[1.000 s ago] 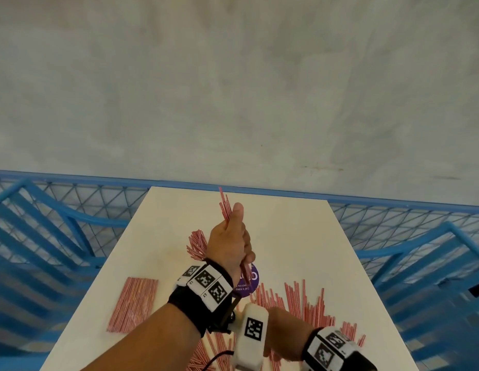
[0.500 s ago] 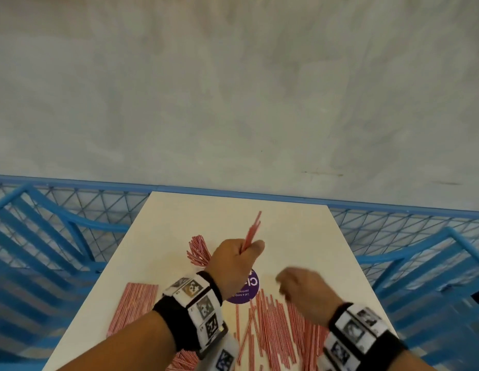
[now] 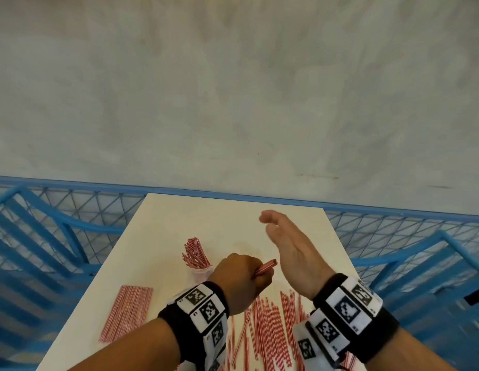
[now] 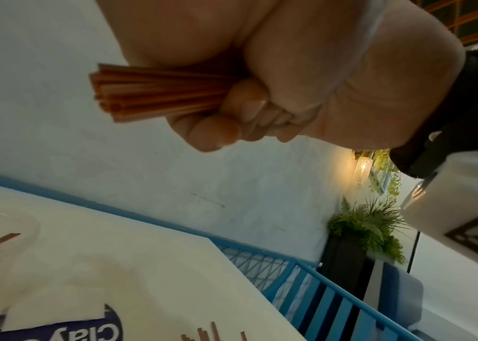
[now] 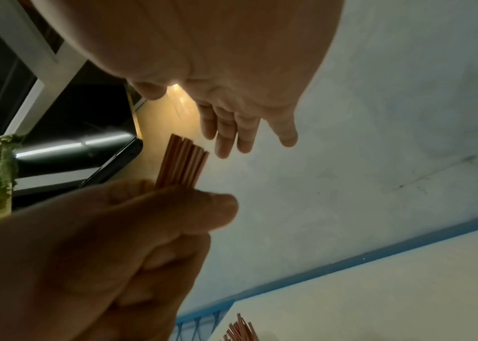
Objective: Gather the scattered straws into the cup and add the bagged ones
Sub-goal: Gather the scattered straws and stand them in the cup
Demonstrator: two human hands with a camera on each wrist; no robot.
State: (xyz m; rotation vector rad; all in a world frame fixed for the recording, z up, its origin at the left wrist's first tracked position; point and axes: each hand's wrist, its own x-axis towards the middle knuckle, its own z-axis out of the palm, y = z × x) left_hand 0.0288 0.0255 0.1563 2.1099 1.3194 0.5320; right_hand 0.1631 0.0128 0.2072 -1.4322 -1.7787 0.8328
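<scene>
My left hand (image 3: 241, 277) grips a small bundle of red-and-white straws (image 3: 266, 266) in a fist above the table; the bundle's ends (image 4: 132, 97) stick out to the right, toward my right palm. My right hand (image 3: 283, 242) is held flat and upright just right of those ends, fingers straight, holding nothing. In the right wrist view the straw ends (image 5: 183, 165) sit just below my right fingers (image 5: 226, 129). A clear cup (image 3: 202, 271) with several straws (image 3: 195, 251) stands left of my left hand. Loose straws (image 3: 262, 333) lie scattered near the table's front. A flat bagged pack of straws (image 3: 128, 311) lies at the left.
The white table (image 3: 206, 215) is narrow, with blue metal chairs and mesh railing (image 3: 80, 207) on both sides and a grey wall behind. A purple sticker (image 4: 65, 330) lies on the table near the cup.
My left hand has lowered and tilted the bundle from upright to pointing right. My right hand rose from the loose straws and opened flat beside the bundle's ends.
</scene>
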